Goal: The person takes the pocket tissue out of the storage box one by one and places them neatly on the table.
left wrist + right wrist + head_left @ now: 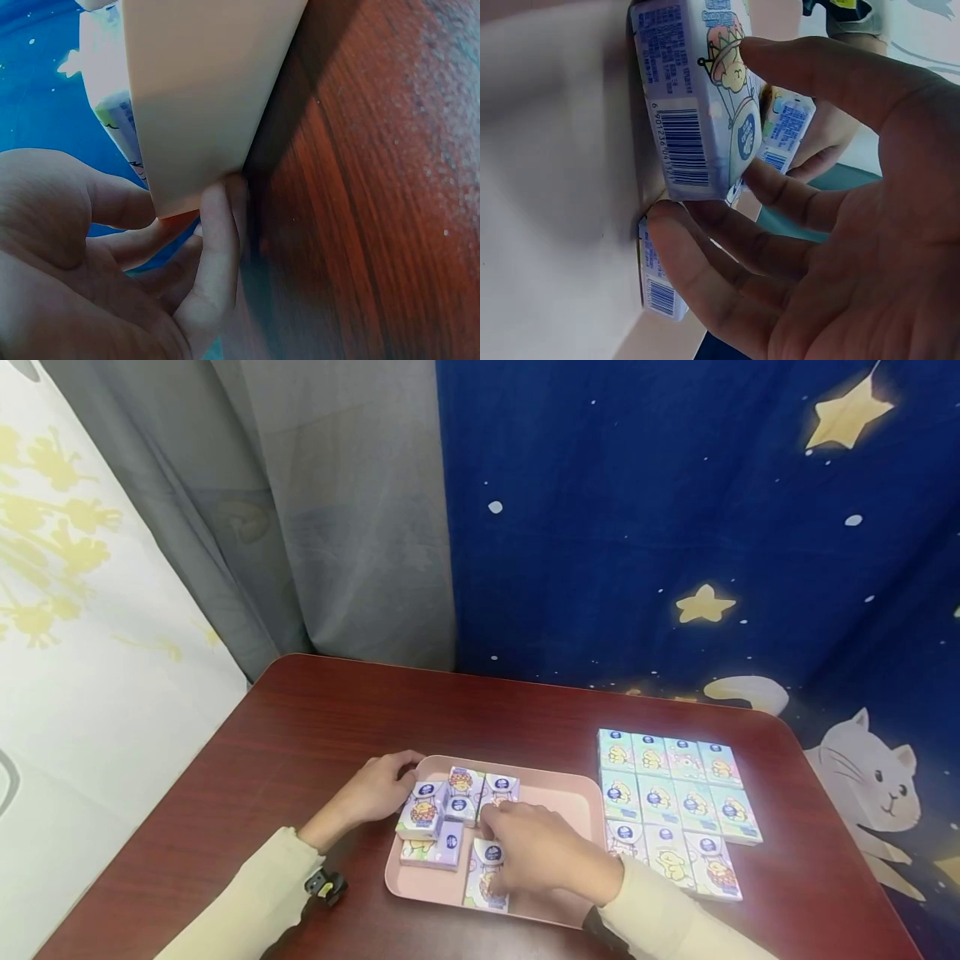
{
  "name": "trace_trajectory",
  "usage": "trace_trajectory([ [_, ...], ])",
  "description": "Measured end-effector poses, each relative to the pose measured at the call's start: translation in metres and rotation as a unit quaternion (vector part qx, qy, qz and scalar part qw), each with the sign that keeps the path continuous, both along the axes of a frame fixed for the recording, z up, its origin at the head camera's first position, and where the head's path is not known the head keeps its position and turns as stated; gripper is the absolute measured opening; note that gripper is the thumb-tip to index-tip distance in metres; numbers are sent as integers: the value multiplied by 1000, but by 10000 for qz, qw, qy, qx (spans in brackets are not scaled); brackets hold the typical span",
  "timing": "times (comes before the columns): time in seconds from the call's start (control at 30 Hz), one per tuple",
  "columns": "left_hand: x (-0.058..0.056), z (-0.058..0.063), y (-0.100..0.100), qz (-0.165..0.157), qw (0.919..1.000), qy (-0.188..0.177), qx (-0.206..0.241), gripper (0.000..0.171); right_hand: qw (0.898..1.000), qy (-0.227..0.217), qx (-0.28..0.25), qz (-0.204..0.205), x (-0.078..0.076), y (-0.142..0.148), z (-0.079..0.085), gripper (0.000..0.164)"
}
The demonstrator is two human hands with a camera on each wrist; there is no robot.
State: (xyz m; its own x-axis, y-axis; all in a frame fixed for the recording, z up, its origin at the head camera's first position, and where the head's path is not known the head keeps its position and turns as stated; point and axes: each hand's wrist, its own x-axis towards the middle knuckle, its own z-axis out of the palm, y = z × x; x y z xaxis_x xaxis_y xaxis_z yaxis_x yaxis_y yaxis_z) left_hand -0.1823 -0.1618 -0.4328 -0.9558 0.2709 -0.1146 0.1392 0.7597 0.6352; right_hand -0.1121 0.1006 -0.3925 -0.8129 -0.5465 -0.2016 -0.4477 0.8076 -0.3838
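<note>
A pink tray (573, 802) lies on the table with several small tissue packs in it. My left hand (381, 787) holds the tray's far left corner; in the left wrist view the thumb is at its rim and the fingers curl against its outer wall. Near the tray's front edge, my right hand (547, 852) pinches a purple and white tissue pack (679, 112) between thumb and fingers. To its left, one tissue pack (422, 814) rests on top of another pack (448, 850). Behind are two more packs, one (463, 785) and another (504, 787) partly hidden by my right hand.
Right of the tray, several tissue packs (660, 797) lie in three rows on the brown table (322, 710). The rows sit close to the tray's right edge. A blue curtain (570, 543) and a grey curtain (360, 527) hang behind the table.
</note>
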Motion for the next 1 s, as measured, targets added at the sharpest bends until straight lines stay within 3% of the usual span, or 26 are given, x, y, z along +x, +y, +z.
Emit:
trace_trajectory([
  [0.27, -1, -3, -1, 10, 10000, -26, -4, 34, 9975, -225, -672, 68, -1, 5, -3, 56],
  [0.6, -3, -5, -1, 7, 10000, 46, 6, 33, 9867, -990, -1282, 135, -2, 11, -9, 61],
  [1.0, -1, -3, -2, 5, 10000, -6, -12, 33, 9662, -1736, -1905, 85, -6, 24, -12, 53],
])
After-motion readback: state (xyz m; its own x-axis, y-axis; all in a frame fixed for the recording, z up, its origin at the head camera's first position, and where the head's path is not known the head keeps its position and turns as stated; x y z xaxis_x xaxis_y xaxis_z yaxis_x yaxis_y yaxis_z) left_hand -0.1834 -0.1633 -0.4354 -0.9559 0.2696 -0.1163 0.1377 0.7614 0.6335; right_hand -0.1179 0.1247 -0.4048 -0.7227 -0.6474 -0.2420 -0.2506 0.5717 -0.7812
